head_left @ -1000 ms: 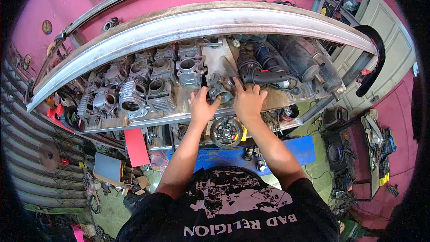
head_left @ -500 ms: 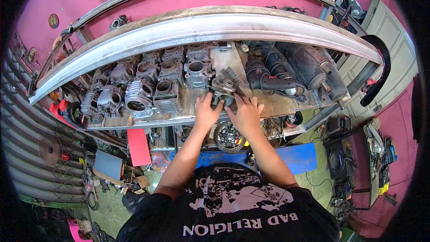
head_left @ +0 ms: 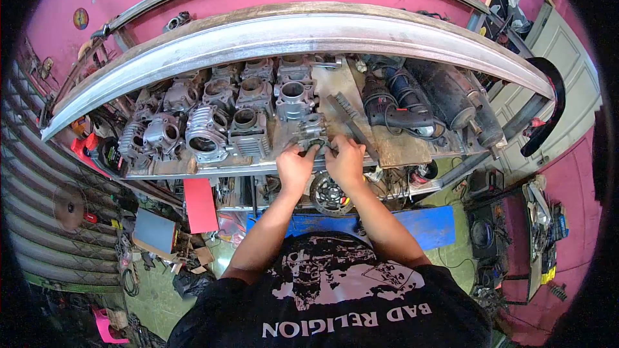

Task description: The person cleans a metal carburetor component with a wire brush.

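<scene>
At the front edge of the wooden shelf, a small metal part (head_left: pixel 314 130) sits between my two hands. My left hand (head_left: pixel 296 164) has its fingers curled against the part's left side, thumb at its front. From the right, my right hand (head_left: pixel 345 160) closes its fingers on the same part. Just behind it stands a metal cylinder block (head_left: pixel 294 99). A wire brush (head_left: pixel 346 107) lies to the right, behind my right hand, beside a dark flat bar (head_left: pixel 362 140).
Several engine cylinders (head_left: pixel 206 136) fill the shelf's left side. A power drill (head_left: pixel 387 108) and dark exhaust canisters (head_left: pixel 445 100) lie on the right. A pale beam (head_left: pixel 296 32) crosses above the shelf. Below hangs a round disc (head_left: pixel 331 194).
My right hand's fingers, spread before, have curled in on the part. The part and both hands sit slightly nearer the shelf's front edge. The view has shifted a little.
</scene>
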`<action>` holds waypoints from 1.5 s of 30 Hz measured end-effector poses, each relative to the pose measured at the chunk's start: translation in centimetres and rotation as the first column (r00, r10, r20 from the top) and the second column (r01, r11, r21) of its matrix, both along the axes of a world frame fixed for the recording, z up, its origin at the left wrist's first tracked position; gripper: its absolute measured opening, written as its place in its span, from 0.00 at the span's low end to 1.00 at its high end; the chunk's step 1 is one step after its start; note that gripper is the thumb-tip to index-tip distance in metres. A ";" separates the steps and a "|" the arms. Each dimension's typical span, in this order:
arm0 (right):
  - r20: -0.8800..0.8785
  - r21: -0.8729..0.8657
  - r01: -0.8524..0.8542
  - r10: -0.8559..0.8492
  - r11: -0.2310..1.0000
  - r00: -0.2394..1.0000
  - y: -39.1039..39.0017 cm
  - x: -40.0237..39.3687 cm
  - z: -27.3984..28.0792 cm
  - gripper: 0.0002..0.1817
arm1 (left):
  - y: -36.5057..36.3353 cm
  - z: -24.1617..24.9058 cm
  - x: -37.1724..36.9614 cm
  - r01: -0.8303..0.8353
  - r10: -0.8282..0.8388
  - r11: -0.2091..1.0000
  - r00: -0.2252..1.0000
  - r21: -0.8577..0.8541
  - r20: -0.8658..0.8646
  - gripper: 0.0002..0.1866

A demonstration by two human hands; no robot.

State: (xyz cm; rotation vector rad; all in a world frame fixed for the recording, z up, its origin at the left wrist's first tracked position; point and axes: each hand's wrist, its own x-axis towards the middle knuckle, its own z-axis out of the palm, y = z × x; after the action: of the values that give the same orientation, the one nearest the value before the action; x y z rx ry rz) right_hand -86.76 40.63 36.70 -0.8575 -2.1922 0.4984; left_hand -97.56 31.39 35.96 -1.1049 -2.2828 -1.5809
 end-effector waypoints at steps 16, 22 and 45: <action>-0.085 -0.140 -0.045 0.033 0.989 0.996 -4.2 -4.6 -1.5 0.10 | -3.9 -1.5 -2.7 -0.200 0.196 0.979 0.975 0.038 0.106 0.16; -0.089 -0.134 0.063 -0.075 0.989 0.993 -5.0 -5.2 -2.0 0.09 | -4.9 -0.8 -3.5 -0.224 0.230 0.972 0.969 -0.068 0.094 0.18; 0.009 -0.060 0.184 -0.183 0.981 0.983 -5.6 -5.5 -0.9 0.10 | -4.9 -1.2 -4.6 -0.274 0.242 0.946 0.952 -0.173 -0.188 0.20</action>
State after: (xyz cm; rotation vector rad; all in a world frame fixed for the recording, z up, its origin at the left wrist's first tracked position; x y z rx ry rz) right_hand -92.23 35.04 35.82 -1.0820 -2.0851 0.4741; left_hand -102.17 26.48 34.77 -0.8901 -2.3941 -1.1444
